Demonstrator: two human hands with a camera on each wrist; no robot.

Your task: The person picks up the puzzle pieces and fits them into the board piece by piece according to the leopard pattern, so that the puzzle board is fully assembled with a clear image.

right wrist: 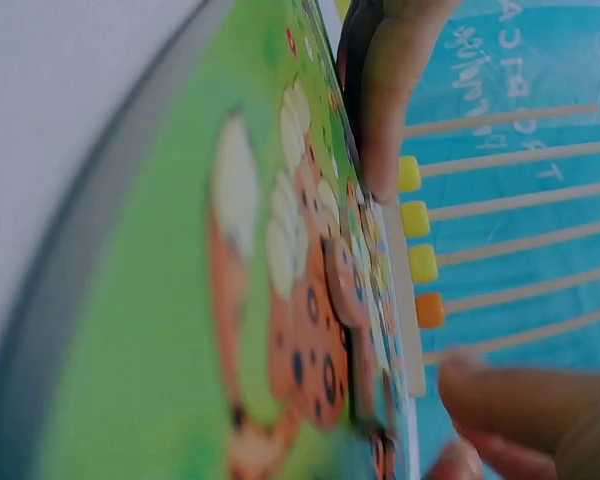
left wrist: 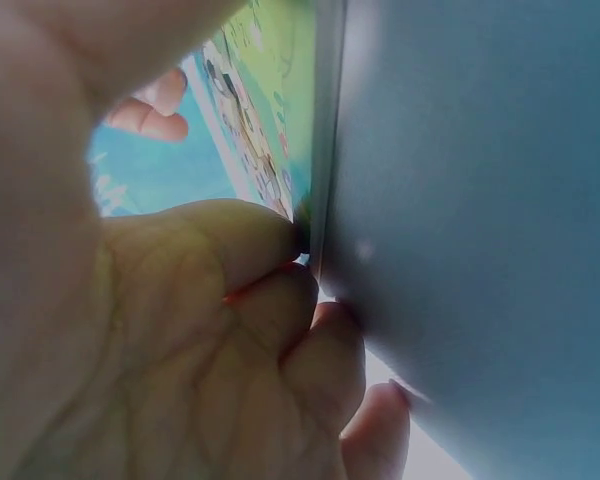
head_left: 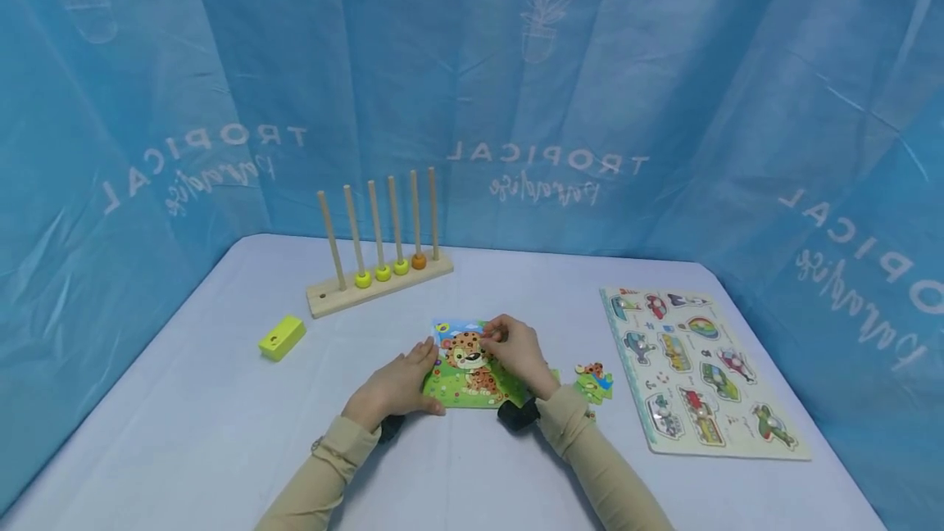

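leopard puzzle (head_left: 475, 379): set on table (head_left: 413, 474), apparently largely assembled
loose pieces (head_left: 593, 386): left unplaced at right
left hand (head_left: 401, 383): fingers extended, laid against puzzle's left edge
right hand (head_left: 522, 353): fingertips parted above, nothing seen held

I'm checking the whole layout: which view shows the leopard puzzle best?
The head view: it shows most of the leopard puzzle from above, though the right hand covers part. The right wrist view shows it close but steeply slanted; the left wrist view shows only a narrow strip.
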